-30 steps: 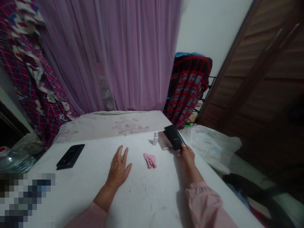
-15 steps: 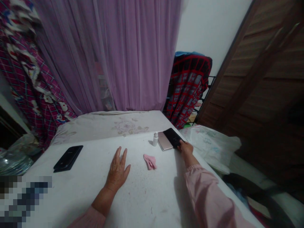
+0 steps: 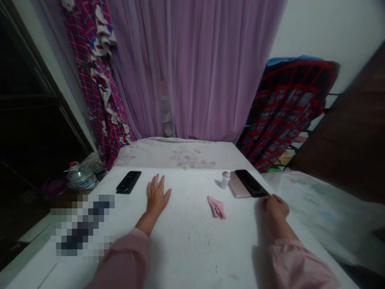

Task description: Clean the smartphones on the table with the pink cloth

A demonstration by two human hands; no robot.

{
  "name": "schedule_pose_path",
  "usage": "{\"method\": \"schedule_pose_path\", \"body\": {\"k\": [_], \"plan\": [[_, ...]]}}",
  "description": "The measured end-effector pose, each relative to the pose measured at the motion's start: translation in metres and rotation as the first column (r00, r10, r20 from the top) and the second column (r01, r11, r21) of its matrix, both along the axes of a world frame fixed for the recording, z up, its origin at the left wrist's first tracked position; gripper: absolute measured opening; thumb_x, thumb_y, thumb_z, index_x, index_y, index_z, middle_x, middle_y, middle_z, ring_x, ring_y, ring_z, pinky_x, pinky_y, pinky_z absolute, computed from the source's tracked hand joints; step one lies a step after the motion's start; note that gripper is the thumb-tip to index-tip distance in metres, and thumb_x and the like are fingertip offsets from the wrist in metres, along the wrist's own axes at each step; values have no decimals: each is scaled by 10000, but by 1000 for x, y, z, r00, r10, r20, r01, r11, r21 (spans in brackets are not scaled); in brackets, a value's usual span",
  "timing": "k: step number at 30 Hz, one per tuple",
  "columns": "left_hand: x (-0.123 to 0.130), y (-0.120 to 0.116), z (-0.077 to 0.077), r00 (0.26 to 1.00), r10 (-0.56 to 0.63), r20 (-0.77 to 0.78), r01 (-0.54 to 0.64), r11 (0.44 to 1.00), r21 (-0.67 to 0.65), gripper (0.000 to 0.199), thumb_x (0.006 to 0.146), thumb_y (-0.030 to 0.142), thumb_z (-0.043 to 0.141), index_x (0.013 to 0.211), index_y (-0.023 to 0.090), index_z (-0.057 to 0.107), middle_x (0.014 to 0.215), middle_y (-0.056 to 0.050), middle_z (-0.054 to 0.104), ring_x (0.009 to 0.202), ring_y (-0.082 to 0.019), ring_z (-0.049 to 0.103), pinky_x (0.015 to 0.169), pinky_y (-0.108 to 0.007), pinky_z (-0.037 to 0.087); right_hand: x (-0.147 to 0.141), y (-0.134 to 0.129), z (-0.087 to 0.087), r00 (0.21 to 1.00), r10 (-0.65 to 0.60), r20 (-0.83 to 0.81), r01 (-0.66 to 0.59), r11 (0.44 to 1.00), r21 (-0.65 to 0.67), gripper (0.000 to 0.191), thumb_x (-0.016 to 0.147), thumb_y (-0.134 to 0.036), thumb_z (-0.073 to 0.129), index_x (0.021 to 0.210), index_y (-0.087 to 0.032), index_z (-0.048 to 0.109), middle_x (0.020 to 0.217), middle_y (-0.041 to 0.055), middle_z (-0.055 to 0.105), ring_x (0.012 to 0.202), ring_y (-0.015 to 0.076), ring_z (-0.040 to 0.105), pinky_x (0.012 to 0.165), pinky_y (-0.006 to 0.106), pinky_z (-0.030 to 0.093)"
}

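Fingers (image 3: 270, 200) of the right hand (image 3: 276, 212) curl, perhaps touching the black smartphone (image 3: 251, 182); the left hand (image 3: 157, 196) lies open, spread flat on the white sheet (image 3: 183, 237).

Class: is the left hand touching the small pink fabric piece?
Apart: the head view shows white sheet between the left hand and small pink fabric piece.

Sheer purple curtain (image 3: 195, 68), plastic water bottle (image 3: 80, 177)
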State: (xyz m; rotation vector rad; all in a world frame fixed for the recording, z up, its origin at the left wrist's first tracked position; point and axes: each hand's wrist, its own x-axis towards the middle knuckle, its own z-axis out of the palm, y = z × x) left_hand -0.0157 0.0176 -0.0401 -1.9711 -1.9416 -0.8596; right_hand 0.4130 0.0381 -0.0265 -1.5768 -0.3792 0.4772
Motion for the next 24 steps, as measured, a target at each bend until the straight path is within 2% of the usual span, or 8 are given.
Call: {"method": "schedule_pose_path", "body": {"k": [3, 5, 8, 10, 12, 17, 21, 24], "plan": [[-52, 12, 12, 960, 278, -8, -278, 954, -113, 561, 869, 347, 504, 1353, 72, 430, 1445, -244, 378, 1365, -360, 315, 1099, -543, 232, -14, -21, -6, 994, -100, 42, 102, 993, -50, 386, 658, -249, 583, 1032, -170, 634, 673, -17, 557, 503, 122, 535, 473, 246, 479], [-84, 15, 21, 904, 425, -36, -425, 888, -178, 596, 875, 379, 491, 1360, 40, 412, 1444, -264, 362, 1357, -375, 315, 1092, -542, 233, -26, -34, -10, 989, -66, 128, 71, 997, -29, 400, 661, -284, 593, 1041, -172, 648, 722, -1, 588, 525, 120, 545, 494, 245, 481], [-118, 14, 30, 860, 504, -77, -500, 803, -324, 650, 874, 440, 473, 1363, 22, 378, 1408, -282, 400, 1324, -379, 363, 1052, -522, 295, -39, -45, -15, 985, -8, 173, 6, 1000, 7, 427, 682, -321, 585, 1069, -154, 657, 734, 10, 600, 545, 124, 546, 531, 260, 483], [-129, 13, 33, 860, 504, -77, -494, 786, -373, 613, 868, 444, 472, 1309, 20, 431, 1276, -269, 532, 1197, -368, 505, 957, -466, 403, -42, -46, -16, 985, 27, 170, -27, 1000, -1, 440, 690, -324, 575, 1081, -139, 657, 725, 14, 602, 568, 136, 557, 570, 279, 490], [-134, 13, 35, 868, 491, -74, -477, 785, -394, 557, 861, 435, 479, 1249, 36, 486, 1172, -239, 599, 1084, -347, 580, 876, -417, 454, -44, -46, -16, 979, 56, 197, -52, 998, -25, 441, 695, -329, 567, 1080, -132, 659, 722, 19, 609, 588, 152, 568, 608, 301, 495], [-134, 12, 37, 889, 451, -77, -445, 812, -377, 482, 865, 392, 482, 1243, 96, 517, 1155, -195, 604, 1055, -327, 581, 874, -395, 454, -56, -49, -16, 912, 127, 389, -116, 992, -52, 412, 721, -369, 521, 1030, -139, 667, 791, 60, 659, 657, 199, 604, 719, 354, 495], [-124, 4, 44, 908, 413, -74, -417, 868, -268, 547, 883, 333, 470, 1364, 79, 410, 1296, -217, 504, 1178, -337, 497, 984, -424, 394, -72, -52, -20, 771, 235, 591, -270, 962, -31, 408, 733, -389, 477, 988, -139, 674, 924, 110, 680, 754, 218, 623, 756, 350, 496], [-97, -3, 52, 965, 253, 65, -236, 952, -195, 524, 862, 313, 512, 1337, 97, 460, 1325, -202, 498, 1221, -339, 473, 1017, -449, 381, -86, -52, -22, 623, 325, 712, -401, 914, -66, 398, 798, -389, 434, 1007, -145, 669, 979, 119, 676, 795, 215, 631, 731, 338, 510]]}}
